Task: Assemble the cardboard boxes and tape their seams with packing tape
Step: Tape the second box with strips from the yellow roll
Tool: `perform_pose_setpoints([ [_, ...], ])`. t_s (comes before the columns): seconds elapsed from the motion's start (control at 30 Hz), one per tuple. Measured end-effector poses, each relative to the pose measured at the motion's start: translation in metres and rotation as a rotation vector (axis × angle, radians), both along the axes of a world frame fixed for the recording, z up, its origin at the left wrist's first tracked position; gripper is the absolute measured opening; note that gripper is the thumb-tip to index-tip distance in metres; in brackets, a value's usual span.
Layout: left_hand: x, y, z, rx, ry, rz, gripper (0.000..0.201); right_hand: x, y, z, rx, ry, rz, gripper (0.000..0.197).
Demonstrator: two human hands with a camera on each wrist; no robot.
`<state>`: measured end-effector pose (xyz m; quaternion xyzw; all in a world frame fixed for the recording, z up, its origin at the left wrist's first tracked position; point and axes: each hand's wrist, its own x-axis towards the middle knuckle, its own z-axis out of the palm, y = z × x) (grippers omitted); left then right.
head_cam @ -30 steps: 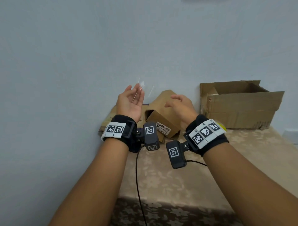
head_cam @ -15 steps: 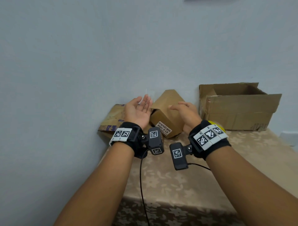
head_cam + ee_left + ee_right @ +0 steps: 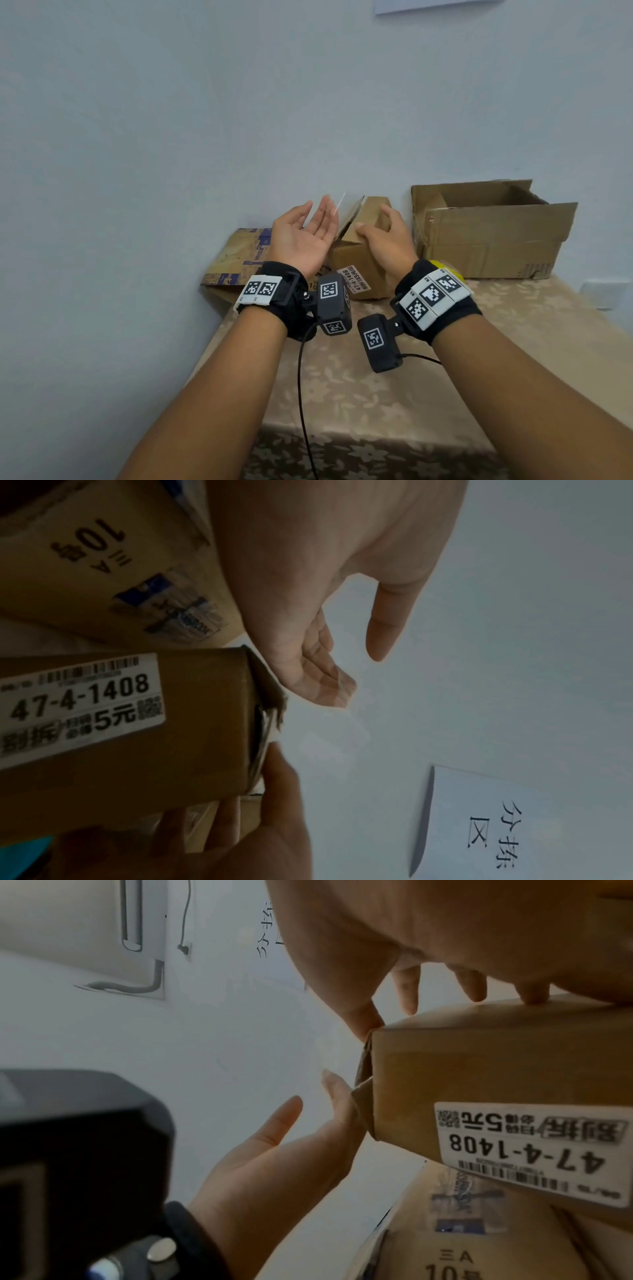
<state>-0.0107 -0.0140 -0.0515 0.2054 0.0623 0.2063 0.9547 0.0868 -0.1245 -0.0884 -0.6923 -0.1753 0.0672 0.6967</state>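
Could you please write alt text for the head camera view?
Two hands reach a small cardboard box on a table by a wall: right hand on top, left hand open, palm up, beside it. A larger open box stands right.

A yellow object (image 3: pixel 445 269) sits mostly hidden behind the right wrist.
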Motion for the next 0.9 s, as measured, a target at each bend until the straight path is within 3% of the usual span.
perform_pose_setpoints([
  [0.07, 0.000, 0.000, 0.002, -0.007, -0.020, -0.012, 0.036, 0.015, 0.003, -0.008, -0.010, -0.028, 0.028, 0.061],
  [0.2, 0.000, 0.002, 0.006, 0.027, -0.032, -0.016, 0.052, -0.006, -0.011, 0.007, -0.061, -0.117, 0.042, 0.053],
  [0.37, 0.004, -0.001, 0.001, 0.202, 0.120, -0.027, 0.050, -0.007, -0.014, 0.007, -0.096, -0.206, 0.071, 0.062],
  [0.6, 0.007, 0.001, 0.003, 0.448, 0.241, -0.045, 0.049, -0.005, -0.021, 0.016, -0.058, -0.010, 0.027, 0.034],
  [0.73, 0.007, -0.001, 0.008, 0.692, 0.324, -0.036, 0.046, 0.008, -0.022, 0.012, -0.073, 0.064, 0.038, 0.068],
  [0.9, 0.005, -0.001, 0.008, 0.908, 0.321, 0.010, 0.046, 0.012, -0.025, 0.013, -0.098, 0.040, 0.068, 0.072],
])
